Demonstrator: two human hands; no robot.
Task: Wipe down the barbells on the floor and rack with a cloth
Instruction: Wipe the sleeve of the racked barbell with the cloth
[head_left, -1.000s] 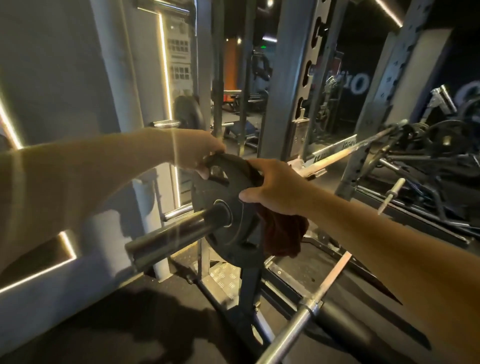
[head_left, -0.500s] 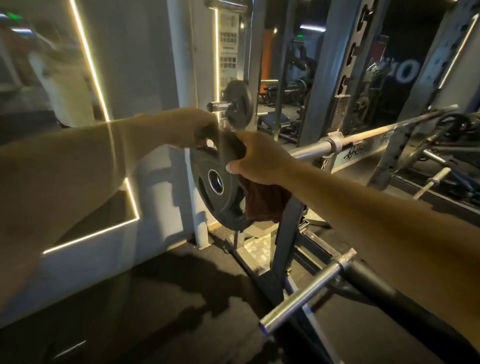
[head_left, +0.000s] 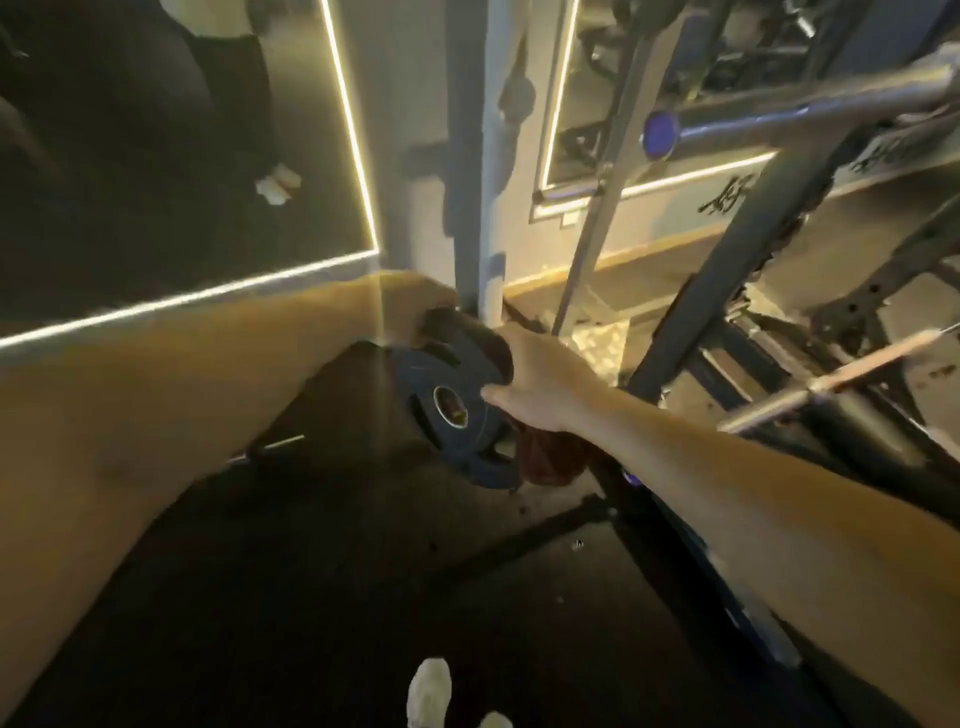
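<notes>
A black weight plate (head_left: 457, 415) with a metal-ringed centre hole hangs low above the dark floor, held in both hands. My left hand (head_left: 410, 306) grips its upper far rim. My right hand (head_left: 540, 384) grips the plate's right edge, thumb across its face, with a dark red cloth (head_left: 550, 457) bunched under the palm behind the plate. The racked barbell (head_left: 779, 117) runs across the upper right, its bare sleeve end pointing at me. A second barbell (head_left: 831, 387) lies lower on the right.
A grey rack upright (head_left: 478, 156) stands just behind the plate. Dark rack frame members (head_left: 727, 270) slant across the right. A mirrored wall with lit strips (head_left: 353, 156) fills the left. My light shoes (head_left: 428, 691) show at the bottom on the dark floor.
The plate has come off the barbell sleeve and been lowered toward the floor by the rack upright, both hands still on it. The view has tilted downward.
</notes>
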